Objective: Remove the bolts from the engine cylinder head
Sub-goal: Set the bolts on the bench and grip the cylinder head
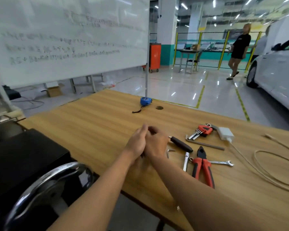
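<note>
A whiteboard (65, 39) covered in blurred writing fills the far left, and a white car (277, 72) stands at the right edge with a person in black (239, 47) beside it in the far right. A wooden table (98, 117) runs across the near scene. At its near-left end sits a dark block (23, 155) with a chrome hoop (45, 179) in front of it (whether this is part of the engine cannot be told, and no cylinder head or bolts can be made out). Both forearms reach in from the near edge and meet over the middle of the table. The left hand (136, 142) has fairly straight fingers pressed flat against the right hand (157, 145), whose fingers are curled. Whether the right hand grips anything cannot be told. A pale cable (255, 155) loops over the right of the table from a white charger (225, 133). Left of the loop lie red-handled pliers (203, 165), with a wrench (221, 162) touching them on the right and a socket bar (186, 161) on the left. A dark-handled screwdriver (181, 144) lies just right of the right hand, its shaft pointing at it. Farther back is a red hex key set (203, 130). A blue tape measure (145, 101) sits at the far edge, with a hole (159, 107) in the table just beside it.
</note>
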Demonstrator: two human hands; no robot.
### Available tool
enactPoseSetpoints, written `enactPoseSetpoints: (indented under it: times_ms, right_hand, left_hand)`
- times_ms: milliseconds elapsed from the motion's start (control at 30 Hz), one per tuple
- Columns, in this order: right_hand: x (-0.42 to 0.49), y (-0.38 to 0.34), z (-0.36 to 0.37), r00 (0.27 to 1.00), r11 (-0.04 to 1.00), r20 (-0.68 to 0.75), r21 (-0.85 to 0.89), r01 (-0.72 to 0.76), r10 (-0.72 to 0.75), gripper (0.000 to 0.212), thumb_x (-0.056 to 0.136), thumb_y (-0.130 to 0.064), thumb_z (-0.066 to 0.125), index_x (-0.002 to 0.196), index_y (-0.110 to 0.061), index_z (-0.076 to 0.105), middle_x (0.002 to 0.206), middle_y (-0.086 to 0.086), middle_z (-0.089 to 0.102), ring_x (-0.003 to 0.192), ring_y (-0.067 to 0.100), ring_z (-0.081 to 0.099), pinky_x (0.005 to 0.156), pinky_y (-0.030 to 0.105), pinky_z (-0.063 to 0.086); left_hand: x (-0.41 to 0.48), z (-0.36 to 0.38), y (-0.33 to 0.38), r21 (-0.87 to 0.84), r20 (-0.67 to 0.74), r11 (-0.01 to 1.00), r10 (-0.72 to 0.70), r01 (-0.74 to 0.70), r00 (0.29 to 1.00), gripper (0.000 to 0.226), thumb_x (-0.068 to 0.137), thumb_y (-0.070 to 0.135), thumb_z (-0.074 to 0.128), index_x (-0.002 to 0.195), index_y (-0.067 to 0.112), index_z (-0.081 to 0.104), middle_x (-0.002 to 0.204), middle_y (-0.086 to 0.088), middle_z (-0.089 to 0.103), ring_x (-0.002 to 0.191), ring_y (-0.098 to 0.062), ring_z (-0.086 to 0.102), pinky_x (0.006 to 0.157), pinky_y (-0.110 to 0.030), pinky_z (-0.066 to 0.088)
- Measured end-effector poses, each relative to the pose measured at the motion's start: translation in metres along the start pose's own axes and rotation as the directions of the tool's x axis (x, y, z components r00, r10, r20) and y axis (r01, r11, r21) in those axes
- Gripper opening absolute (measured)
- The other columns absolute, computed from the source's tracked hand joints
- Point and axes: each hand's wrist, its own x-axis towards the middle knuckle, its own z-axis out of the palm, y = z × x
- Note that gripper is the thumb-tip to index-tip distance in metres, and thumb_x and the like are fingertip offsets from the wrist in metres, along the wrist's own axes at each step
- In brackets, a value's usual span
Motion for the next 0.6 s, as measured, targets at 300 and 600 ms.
enactPoseSetpoints:
  times_ms: [300, 600]
  right_hand:
    - [-0.148, -0.145, 0.101, 0.755, 0.797, 0.312, 0.416, 0.437, -0.577, 0.019, 0.086, -0.018, 0.057, 0.098, -0.027, 0.068, 0.091, -0.014, 0.069, 0.084, -0.005, 0.064, 0.077, 0.014, 0.053]
    - [-0.247, -0.240, 0.214, 0.153, 0.228, 0.887, -0.056, 0.972, -0.435, 0.091, 0.084, -0.080, 0.028, 0.143, -0.013, 0.046, 0.143, 0.015, 0.052, 0.126, 0.034, 0.052, 0.098, 0.039, 0.044]
  left_hand:
    - [-0.218, -0.186, 0.061, 0.370, -0.330, 0.867, 0.460, -0.335, 0.825, 0.040, 0.090, 0.045, 0.059, 0.127, 0.027, 0.061, 0.116, 0.018, 0.068, 0.108, 0.006, 0.063, 0.087, -0.012, 0.051]
    - [-0.512, -0.376, 0.075, 0.560, -0.765, 0.400, 0.585, 0.726, 0.268, 0.029, 0.085, 0.049, 0.066, 0.100, 0.023, 0.069, 0.095, 0.004, 0.071, 0.084, -0.005, 0.062, 0.074, -0.019, 0.049]
